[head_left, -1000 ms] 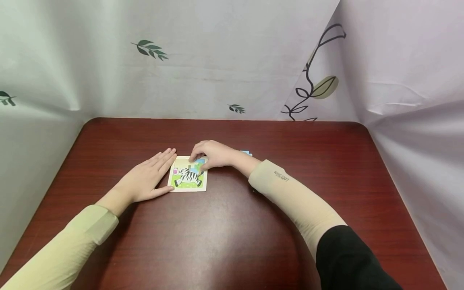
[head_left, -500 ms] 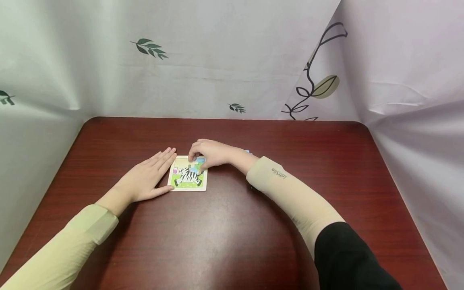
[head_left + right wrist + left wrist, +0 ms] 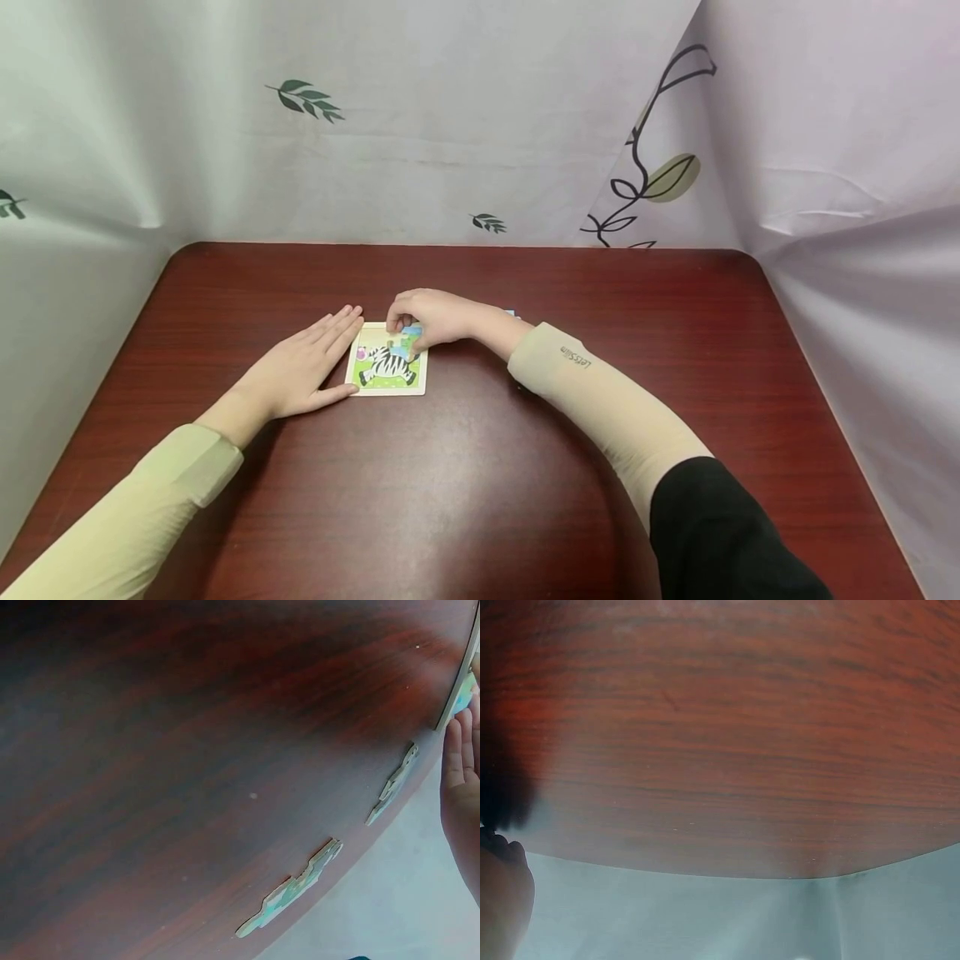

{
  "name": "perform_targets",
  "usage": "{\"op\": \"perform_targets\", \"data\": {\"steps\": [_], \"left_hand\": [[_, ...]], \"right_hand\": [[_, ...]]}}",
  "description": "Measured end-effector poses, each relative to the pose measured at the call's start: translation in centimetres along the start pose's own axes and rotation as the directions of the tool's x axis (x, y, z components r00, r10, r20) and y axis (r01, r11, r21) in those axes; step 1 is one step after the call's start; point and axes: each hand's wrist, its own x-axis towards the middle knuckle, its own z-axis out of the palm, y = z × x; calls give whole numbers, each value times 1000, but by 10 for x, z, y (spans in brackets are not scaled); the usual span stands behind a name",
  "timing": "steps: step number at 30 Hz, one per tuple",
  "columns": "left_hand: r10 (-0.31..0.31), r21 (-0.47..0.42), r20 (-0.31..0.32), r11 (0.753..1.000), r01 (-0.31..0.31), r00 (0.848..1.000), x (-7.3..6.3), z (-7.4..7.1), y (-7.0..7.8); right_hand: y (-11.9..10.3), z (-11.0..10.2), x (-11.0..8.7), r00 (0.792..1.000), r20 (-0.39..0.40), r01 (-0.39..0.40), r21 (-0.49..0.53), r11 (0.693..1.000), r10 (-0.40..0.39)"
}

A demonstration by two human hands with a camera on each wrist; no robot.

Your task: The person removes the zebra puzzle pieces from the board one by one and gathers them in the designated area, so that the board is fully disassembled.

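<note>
A square zebra puzzle (image 3: 387,367) lies flat on the tabletop (image 3: 480,467), a little left of its middle and nearer the far edge than the near one. The left hand (image 3: 303,369) rests palm down on the wood with straight fingers (image 3: 341,327) lying along the puzzle's left edge, touching it; the thumb (image 3: 335,394) reaches to the puzzle's near left corner. It grasps nothing.

The right hand (image 3: 431,317) comes in from the right over the puzzle's far right corner. Its fingers (image 3: 399,319) are curled down, their tips on a blue piece (image 3: 409,335) that sits at the puzzle's far edge, partly under the hand. Whether the tips pinch the piece or only press it cannot be told from the head view.

Behind the right wrist, toward the far edge, a sliver of another blue piece (image 3: 512,314) shows on the tabletop. In the right wrist view two loose pieces (image 3: 294,889) (image 3: 393,782) lie flat on the wood, well apart from each other, with the puzzle's edge (image 3: 455,686) just beside the fingertips (image 3: 455,750). The left wrist view shows only bare wood.
</note>
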Motion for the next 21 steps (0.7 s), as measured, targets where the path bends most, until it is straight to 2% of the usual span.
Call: {"op": "perform_targets", "data": {"steps": [8,21], "left_hand": [[13,5,-17,1000,-13,1000,0,0,0],[5,5,-14,1000,-5,1000,0,-1,1]], "right_hand": [[-1,-2,-2,999,-15,-28,1,1000,28],[-8,-6,-5,995,-17,-104,-77,992,103]]}}
